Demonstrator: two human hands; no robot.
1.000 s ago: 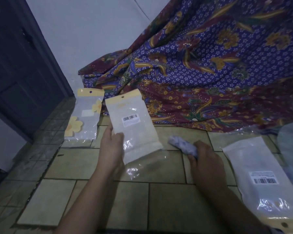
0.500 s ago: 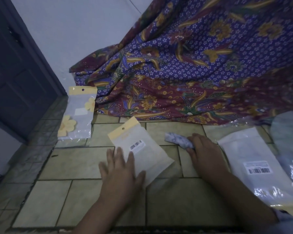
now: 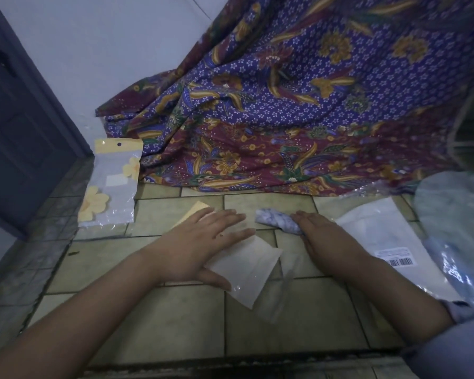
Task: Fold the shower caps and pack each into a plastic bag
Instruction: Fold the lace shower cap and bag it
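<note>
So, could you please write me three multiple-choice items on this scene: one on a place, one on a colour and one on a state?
1. Where does the flower-printed bag lie?
A) on the tiles, left of the left hand
B) on a shelf
C) in a box

2. What colour is that bag's top strip?
A) red
B) green
C) yellow

3. How is the left hand?
A) curled in an empty fist
B) flat, pressing a plastic bag
C) gripping a pen

Answers:
1 A: the bag lies on the floor at far left, apart from both hands.
2 C: the strip with the punched hole is yellow.
3 B: its fingers lie straight on the bag, while the right hand holds the folded shower cap.
</note>
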